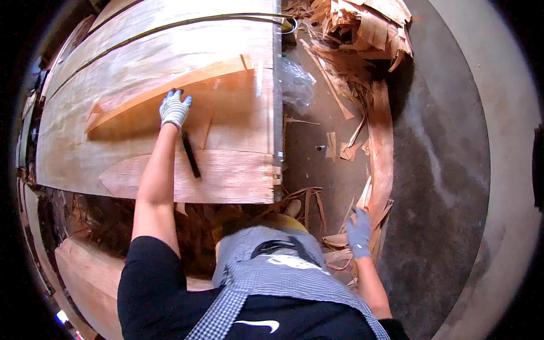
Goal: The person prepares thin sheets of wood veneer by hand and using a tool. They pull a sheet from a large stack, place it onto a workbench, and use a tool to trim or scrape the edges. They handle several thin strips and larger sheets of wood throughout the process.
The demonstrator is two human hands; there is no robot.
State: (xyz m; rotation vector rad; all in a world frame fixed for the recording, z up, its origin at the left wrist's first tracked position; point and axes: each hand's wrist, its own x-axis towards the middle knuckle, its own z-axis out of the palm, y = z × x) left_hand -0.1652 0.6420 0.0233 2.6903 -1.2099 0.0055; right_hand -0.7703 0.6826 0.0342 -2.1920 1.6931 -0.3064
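Note:
My left hand (pixel 174 109), in a white and blue striped glove, reaches over the large sheet of wood veneer on the table. Its fingers are spread at a long, narrow veneer strip (pixel 144 101), which arches up from the sheet and casts a shadow. By that wrist lies a slim black bar (pixel 191 154) whose kind I cannot make out. Out to the right, past the table's edge and low down, my right hand (pixel 358 231) wears a grey glove. Its fingers are blurred beside a long veneer offcut (pixel 381 141), and a small reddish bit shows at their tips.
The table's veneer sheet (pixel 68 153) ends in a straight edge at right. A large bundle of veneer scraps (pixel 368 28) stands at the far right. Clear plastic film (pixel 296 82) and loose wood slivers lie on the floor. More veneer (pixel 85 266) sits at lower left.

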